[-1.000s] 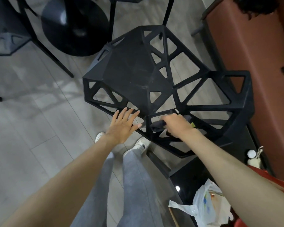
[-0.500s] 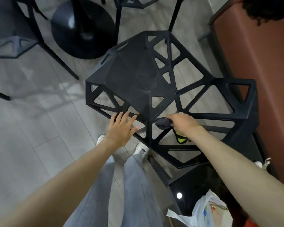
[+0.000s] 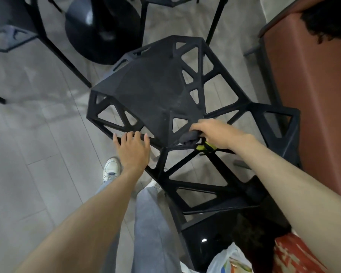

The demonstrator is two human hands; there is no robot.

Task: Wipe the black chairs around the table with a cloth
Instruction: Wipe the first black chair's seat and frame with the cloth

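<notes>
Black chair (image 3: 152, 99): faceted seat with triangular cut-outs, seen from above at frame centre; its open lattice back runs toward the lower right. Standing on a grey plank floor (image 3: 28, 154).

Cloth (image 3: 189, 137): dark grey, bunched, with a yellow-green patch showing just to its right. Lies on the rear edge of the seat, where seat and back meet, directly under the right hand and protruding to the left of its knuckles.

Right hand (image 3: 213, 133): fingers curled over the cloth, gripping it and pressing it onto the chair frame.

Left hand (image 3: 132, 148): fingers straight and slightly spread, resting flat on the near left edge of the seat; holds nothing. Apart from the cloth, with a seat strut between them.

Other items: a round black table base (image 3: 98, 30) at upper left; legs and part of a second black chair (image 3: 6, 38) at far left; a reddish-brown upholstered seat (image 3: 313, 95) along the right; a white plastic bag (image 3: 224, 261) at the bottom edge; grey trousers and white shoes (image 3: 110, 170) below.
</notes>
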